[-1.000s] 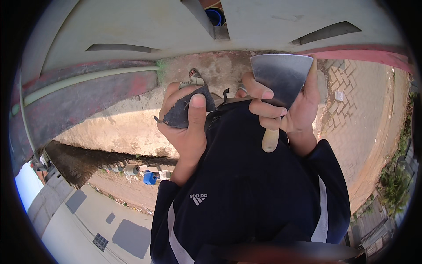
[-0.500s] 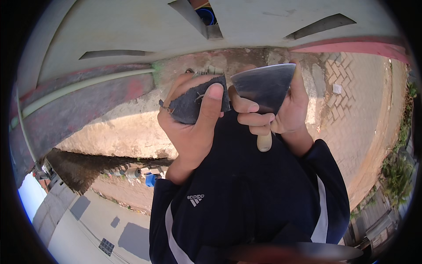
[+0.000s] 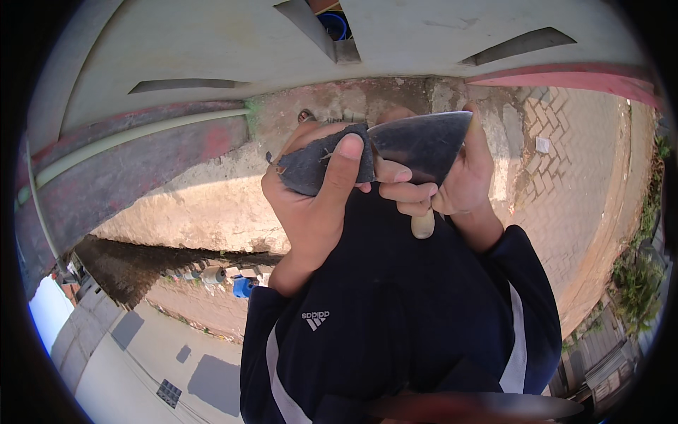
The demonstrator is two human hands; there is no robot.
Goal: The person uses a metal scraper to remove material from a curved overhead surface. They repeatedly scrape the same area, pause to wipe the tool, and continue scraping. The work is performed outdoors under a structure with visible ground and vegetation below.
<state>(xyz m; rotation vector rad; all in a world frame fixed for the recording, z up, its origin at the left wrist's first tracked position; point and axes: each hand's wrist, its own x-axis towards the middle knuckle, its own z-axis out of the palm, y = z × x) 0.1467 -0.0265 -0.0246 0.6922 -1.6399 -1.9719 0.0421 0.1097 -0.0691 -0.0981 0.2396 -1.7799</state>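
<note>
My left hand (image 3: 304, 226) pinches a torn, dark grey piece of sandpaper (image 3: 305, 167), its thumb pressed flat on the sheet and its fingers behind. The frayed end of the sheet points left. In my right hand (image 3: 474, 180) is a putty knife (image 3: 422, 145) with a wide, dark metal blade. Its pale, rounded handle end (image 3: 423, 227) sticks out below my curled fingers. The sandpaper's right edge lies at the blade's left corner; whether they touch I cannot tell. Both hands are raised in front of my dark jacket.
A pale wall (image 3: 395, 42) with slot openings stands ahead. A light pipe (image 3: 141, 141) runs along a low ledge at the left. Paving blocks (image 3: 558, 169) cover the ground at right. A blue container (image 3: 242, 287) and other items stand at the lower left.
The sandpaper has shifted slightly right, closing the gap to the putty knife's left corner. The knife has moved slightly left, and its blade is tilted a little differently. Both grips stay the same.
</note>
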